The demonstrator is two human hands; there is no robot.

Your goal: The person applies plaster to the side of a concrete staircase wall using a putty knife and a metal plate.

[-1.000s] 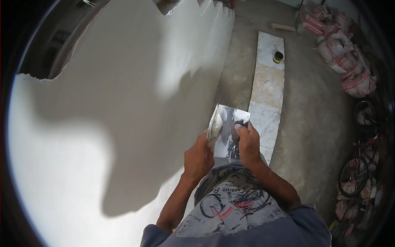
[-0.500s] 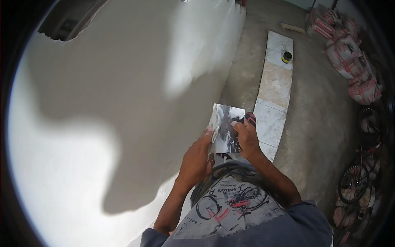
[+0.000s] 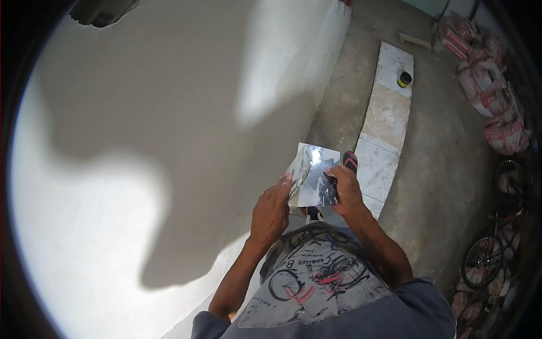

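Hard daylight burns the plastered wall [image 3: 169,113] nearly white at the near left, and a broad, soft-edged shadow lies across it. The metal blade [image 3: 313,181] glares with reflections. The fisheye lens bends the floor tiles [image 3: 387,118] and leaves a black rim; the far right is dim and soft

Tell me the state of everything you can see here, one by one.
left hand: fingers holding the trowel by its left edge
right hand: closed on its red-black handle
trowel: held up, blade shiny
wall: plastered smooth, partly shadowed
tiles: flat, in a row
jar: upright on the tiles
sacks: piled
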